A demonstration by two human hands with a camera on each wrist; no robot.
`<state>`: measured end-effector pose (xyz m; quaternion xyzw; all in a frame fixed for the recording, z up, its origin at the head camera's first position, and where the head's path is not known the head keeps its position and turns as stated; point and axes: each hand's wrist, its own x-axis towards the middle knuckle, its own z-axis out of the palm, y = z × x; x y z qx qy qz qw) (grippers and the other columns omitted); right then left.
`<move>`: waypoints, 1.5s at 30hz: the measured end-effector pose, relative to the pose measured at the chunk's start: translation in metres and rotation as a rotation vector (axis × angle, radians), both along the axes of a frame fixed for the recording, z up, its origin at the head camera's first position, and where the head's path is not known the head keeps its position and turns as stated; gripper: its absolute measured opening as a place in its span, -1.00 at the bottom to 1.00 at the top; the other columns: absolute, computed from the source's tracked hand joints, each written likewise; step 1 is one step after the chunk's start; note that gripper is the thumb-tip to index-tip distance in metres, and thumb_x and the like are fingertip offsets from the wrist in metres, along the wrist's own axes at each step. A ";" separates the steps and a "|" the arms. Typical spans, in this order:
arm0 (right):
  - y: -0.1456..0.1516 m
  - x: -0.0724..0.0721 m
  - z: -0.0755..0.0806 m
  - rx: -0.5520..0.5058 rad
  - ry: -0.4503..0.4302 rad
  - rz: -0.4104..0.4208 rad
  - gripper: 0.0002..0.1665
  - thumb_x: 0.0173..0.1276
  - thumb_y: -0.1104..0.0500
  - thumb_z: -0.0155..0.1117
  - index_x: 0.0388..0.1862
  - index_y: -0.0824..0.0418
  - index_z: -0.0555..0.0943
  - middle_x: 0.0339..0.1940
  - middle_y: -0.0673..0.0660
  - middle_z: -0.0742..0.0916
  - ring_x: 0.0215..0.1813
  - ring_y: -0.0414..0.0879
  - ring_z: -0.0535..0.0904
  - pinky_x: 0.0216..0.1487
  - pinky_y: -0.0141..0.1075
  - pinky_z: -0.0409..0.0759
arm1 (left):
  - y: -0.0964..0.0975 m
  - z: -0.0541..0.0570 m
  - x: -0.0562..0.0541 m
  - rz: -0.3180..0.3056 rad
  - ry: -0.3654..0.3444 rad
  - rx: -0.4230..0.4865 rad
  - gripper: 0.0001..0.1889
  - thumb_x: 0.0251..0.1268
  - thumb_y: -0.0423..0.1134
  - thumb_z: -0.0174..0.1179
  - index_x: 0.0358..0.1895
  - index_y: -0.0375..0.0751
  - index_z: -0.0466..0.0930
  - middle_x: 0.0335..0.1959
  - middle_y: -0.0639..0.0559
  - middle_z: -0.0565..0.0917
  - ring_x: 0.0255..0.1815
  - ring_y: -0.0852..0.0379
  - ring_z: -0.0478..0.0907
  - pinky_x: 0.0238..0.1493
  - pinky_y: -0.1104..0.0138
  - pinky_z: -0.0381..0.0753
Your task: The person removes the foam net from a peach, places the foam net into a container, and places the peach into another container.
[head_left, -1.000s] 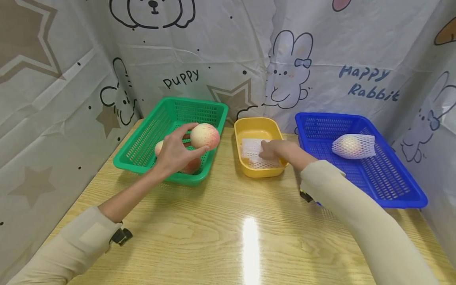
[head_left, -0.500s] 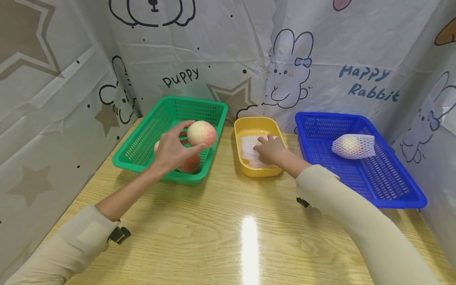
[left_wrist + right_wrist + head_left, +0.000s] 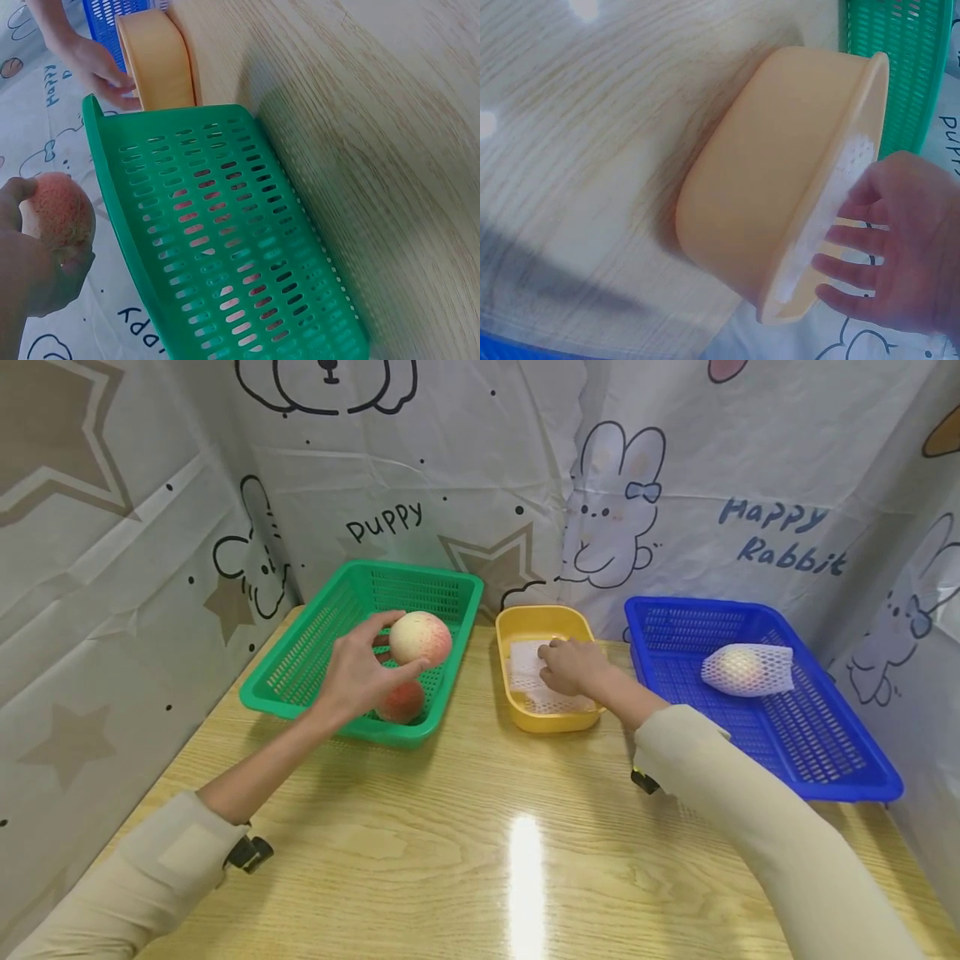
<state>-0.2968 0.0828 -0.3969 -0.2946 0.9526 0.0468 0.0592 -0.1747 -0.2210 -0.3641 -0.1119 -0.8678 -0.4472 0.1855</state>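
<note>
Left fingers (image 3: 405,673): grasping peach (image 3: 420,640); slightly shifted toward 9 o'clock over green basket (image 3: 405,737) | right fingers (image 3: 551,653): on white netting (image 3: 528,665) in yellow tub (image 3: 555,722); pinch unclear | work: barely advanced; peach bare

peach (image 3: 420,639): round, cream-coloured with a pink-red flush on its right side, unwrapped. it is gripped between the thumb and fingers of the left hand (image 3: 358,670), raised over the green basket (image 3: 405,737).
foam nets (image 3: 527,664): white, open mesh, lying flat in the yellow tray (image 3: 557,724), right of the basket. the right hand (image 3: 576,670) is at the nets; whether it pinches one cannot be determined.
</note>
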 end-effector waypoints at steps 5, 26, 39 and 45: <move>-0.004 -0.001 0.003 -0.034 0.064 0.014 -0.52 0.49 0.03 -0.04 0.22 0.24 0.55 0.18 0.25 0.63 0.15 0.27 0.56 0.02 0.19 0.57 | -0.003 0.001 0.001 0.005 0.000 -0.003 -0.28 0.07 -0.18 0.53 0.32 -0.28 0.46 0.20 -0.21 0.56 0.03 -0.12 0.65 -0.10 0.13 0.72; -0.030 0.019 0.019 -0.313 0.213 0.271 -0.55 0.55 0.07 0.12 0.20 0.35 0.61 0.14 0.25 0.69 0.18 0.13 0.61 0.19 -0.04 0.57 | -0.016 -0.002 0.001 0.048 -0.027 -0.016 -0.26 0.07 -0.13 0.53 0.34 -0.26 0.45 0.20 -0.21 0.56 0.05 -0.17 0.64 -0.09 0.04 0.71; -0.048 0.045 0.018 -0.450 0.170 0.530 -0.59 0.56 0.03 0.14 0.15 0.28 0.68 0.14 0.20 0.70 0.22 0.06 0.59 0.21 -0.08 0.56 | -0.022 -0.008 -0.005 0.063 -0.038 -0.033 -0.28 0.08 -0.12 0.53 0.31 -0.26 0.45 0.16 -0.22 0.56 0.03 -0.20 0.64 -0.10 -0.02 0.70; -0.056 0.056 0.013 -0.525 0.232 0.690 -0.58 0.48 0.07 0.27 0.16 0.30 0.67 0.14 0.22 0.70 0.22 0.03 0.60 0.19 -0.13 0.59 | -0.022 -0.011 -0.009 0.058 -0.030 -0.052 -0.29 0.08 -0.15 0.53 0.28 -0.30 0.43 0.16 -0.23 0.55 0.03 -0.23 0.63 -0.10 -0.04 0.69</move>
